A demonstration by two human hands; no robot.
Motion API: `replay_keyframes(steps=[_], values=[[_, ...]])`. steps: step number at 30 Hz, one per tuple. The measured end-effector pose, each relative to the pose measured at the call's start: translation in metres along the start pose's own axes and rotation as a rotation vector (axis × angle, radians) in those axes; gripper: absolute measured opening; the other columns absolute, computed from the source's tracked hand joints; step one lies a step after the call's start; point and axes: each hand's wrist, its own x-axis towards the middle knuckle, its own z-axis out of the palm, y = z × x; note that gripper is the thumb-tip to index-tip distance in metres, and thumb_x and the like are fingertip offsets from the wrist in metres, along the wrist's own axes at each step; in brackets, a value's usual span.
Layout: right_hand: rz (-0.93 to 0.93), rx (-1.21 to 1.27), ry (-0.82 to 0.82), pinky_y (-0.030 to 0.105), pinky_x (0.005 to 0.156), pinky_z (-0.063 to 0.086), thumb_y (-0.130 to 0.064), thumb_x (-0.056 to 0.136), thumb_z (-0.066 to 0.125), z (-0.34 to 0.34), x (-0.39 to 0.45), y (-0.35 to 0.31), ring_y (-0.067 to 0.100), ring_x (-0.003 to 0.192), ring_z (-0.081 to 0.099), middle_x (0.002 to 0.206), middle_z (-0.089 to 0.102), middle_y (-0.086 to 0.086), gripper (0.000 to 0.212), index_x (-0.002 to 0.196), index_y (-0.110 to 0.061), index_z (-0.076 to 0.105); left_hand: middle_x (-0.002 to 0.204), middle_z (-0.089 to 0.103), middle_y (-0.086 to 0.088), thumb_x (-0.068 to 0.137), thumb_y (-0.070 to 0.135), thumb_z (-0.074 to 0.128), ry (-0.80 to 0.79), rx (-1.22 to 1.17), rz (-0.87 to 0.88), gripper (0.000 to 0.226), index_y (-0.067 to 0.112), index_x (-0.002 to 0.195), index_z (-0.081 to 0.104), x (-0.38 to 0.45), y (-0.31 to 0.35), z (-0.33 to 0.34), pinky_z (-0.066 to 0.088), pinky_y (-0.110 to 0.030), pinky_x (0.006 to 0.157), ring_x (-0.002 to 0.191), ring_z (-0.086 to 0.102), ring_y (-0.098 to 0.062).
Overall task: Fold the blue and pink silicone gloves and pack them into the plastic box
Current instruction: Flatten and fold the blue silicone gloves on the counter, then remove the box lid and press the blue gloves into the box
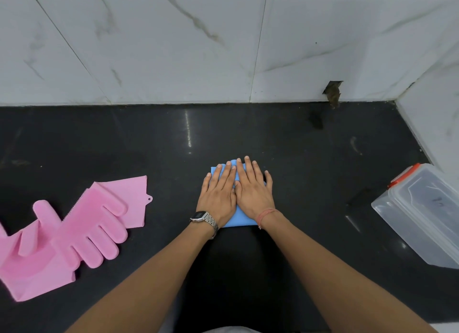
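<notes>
While both palms lie flat on the folded blue silicone glove bundle [242, 219], I have no true grip on anything: my left hand [218, 196] and right hand [253, 192] are spread open, fingers straight, side by side and touching, pressing the bundle onto the glossy black bench [310, 183] just before me.

I judge springy silicone to be the main risk. Once I lift my palms the fold may flop open, so I would pinch it before carrying it. It could also skid on this slick surface if I push unevenly.

Off to my left, the flat pink silicone gloves [82, 228] lie unfolded, one overlapping the other, well apart from my hands.

At my right sits the clear plastic box [419, 218] with its orange-red latch [403, 175]. It looks tilted, its lid seemingly on; I see nothing inside, though reflections make that uncertain. Packing needs it opened first.
</notes>
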Motion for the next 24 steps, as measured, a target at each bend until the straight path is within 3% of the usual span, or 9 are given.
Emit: replay_keyframes(steps=[7,14,19,21,24], values=[[-0.03,0.083,-0.129,0.045,0.118,-0.009,-0.037,0.102,0.023,-0.016,-0.009,0.005,0.015,0.15,-0.012,0.164,-0.01,-0.003,0.061,0.154,-0.025,-0.006,0.162,-0.004,0.003,0.1,0.034,0.017,-0.034,0.078,-0.015,0.058,0.02,0.152,-0.004,-0.005,0.004,-0.003,-0.001,-0.039,0.121,0.148,-0.005,-0.016],[0.124,0.146,0.034,0.042,0.119,-0.001,-0.038,0.098,0.043,-0.052,-0.071,0.045,0.014,0.15,-0.011,0.164,-0.008,-0.004,0.074,0.155,-0.024,-0.002,0.162,0.0,0.002,0.099,0.033,0.021,-0.003,0.093,-0.017,0.059,0.019,0.153,-0.001,-0.007,-0.001,-0.008,-0.001,-0.04,0.12,0.149,0.0,-0.019],[0.392,-0.032,0.357,0.048,0.115,0.022,-0.023,0.087,0.065,-0.12,-0.122,0.121,0.022,0.15,0.014,0.163,0.015,0.004,0.084,0.154,-0.019,0.016,0.162,0.006,-0.004,0.099,0.034,0.025,-0.012,0.211,0.044,0.06,0.015,0.153,0.007,0.0,0.011,-0.016,-0.002,-0.044,0.119,0.149,0.003,-0.025],[0.527,-0.069,0.448,0.052,0.109,0.03,-0.012,0.081,0.069,-0.144,-0.145,0.157,0.03,0.143,0.03,0.156,0.031,0.012,0.078,0.149,-0.011,0.03,0.16,0.018,-0.008,0.095,0.025,0.037,0.023,0.253,0.126,0.06,0.011,0.151,0.021,0.001,0.021,-0.023,0.004,-0.047,0.119,0.148,0.011,-0.03],[0.677,-0.109,0.449,0.054,0.101,0.037,-0.003,0.077,0.072,-0.157,-0.178,0.197,0.041,0.124,0.047,0.134,0.052,0.018,0.06,0.132,-0.006,0.048,0.151,0.037,-0.013,0.089,0.01,0.049,0.096,0.347,0.277,0.053,0.008,0.141,0.044,-0.001,0.036,-0.031,0.016,-0.05,0.117,0.142,0.028,-0.035]])
